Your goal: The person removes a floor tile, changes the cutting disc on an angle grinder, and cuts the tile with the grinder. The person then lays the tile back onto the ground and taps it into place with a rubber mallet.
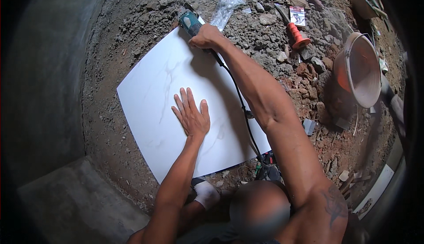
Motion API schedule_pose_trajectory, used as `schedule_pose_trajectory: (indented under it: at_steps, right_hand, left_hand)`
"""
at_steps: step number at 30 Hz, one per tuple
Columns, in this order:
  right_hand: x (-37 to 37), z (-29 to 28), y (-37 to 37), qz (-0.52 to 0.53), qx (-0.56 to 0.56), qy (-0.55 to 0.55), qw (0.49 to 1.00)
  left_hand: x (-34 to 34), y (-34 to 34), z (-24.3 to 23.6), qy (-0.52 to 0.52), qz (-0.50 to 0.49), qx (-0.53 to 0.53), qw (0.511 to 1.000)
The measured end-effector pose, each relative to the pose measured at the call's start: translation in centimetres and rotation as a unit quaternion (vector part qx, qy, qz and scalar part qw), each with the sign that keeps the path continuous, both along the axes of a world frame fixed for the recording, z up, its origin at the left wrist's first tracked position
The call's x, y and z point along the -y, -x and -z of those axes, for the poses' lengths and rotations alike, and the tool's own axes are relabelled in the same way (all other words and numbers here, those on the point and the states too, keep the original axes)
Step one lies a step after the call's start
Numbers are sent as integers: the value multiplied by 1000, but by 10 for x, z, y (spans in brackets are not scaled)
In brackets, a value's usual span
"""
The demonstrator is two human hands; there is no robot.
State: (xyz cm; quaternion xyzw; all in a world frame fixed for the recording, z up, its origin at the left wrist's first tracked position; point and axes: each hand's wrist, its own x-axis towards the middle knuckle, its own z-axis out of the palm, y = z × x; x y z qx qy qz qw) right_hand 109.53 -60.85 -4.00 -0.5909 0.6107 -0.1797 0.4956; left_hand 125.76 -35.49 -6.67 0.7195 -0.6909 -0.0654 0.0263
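In the head view, your left hand (193, 119) presses flat on the white marbled tile (148, 116), its fingers slightly apart. Your right hand (206, 36) has its fingers clamped around the teal angle grinder (190, 22) at the tile's far corner. The tile lies on the rubble-strewn dirt floor (104, 129) in front of you; the grinder's black cord (238, 93) trails over its right side. A bucket (341, 69) lies tilted on the right.

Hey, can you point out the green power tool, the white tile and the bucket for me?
Green power tool (190, 23): head view, on its casing, just beyond the right hand (206, 36).
White tile (148, 103): head view, on its bare surface.
Bucket (342, 69): head view, on its outer side wall.
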Motion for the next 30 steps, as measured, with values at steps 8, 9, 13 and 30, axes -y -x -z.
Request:
schedule_pose_trajectory:
  at_steps: [8, 9, 13, 30]
  right_hand:
    - [1, 0, -2, 8, 24, 5, 1000]
    - [-1, -1, -1, 11, 14, -15, 1000]
    - [-5, -6, 3, -6, 8, 4, 1000]
    - [-5, -4, 0, -16, -24, -2, 1000]
  left_hand:
    - [0, 0, -1, 17, 1, -9, 1000]
    - [0, 0, -1, -3, -2, -2, 1000]
    - [0, 0, -2, 18, 1, -12, 1000]
    - [1, 0, -1, 2, 2, -10, 1000]
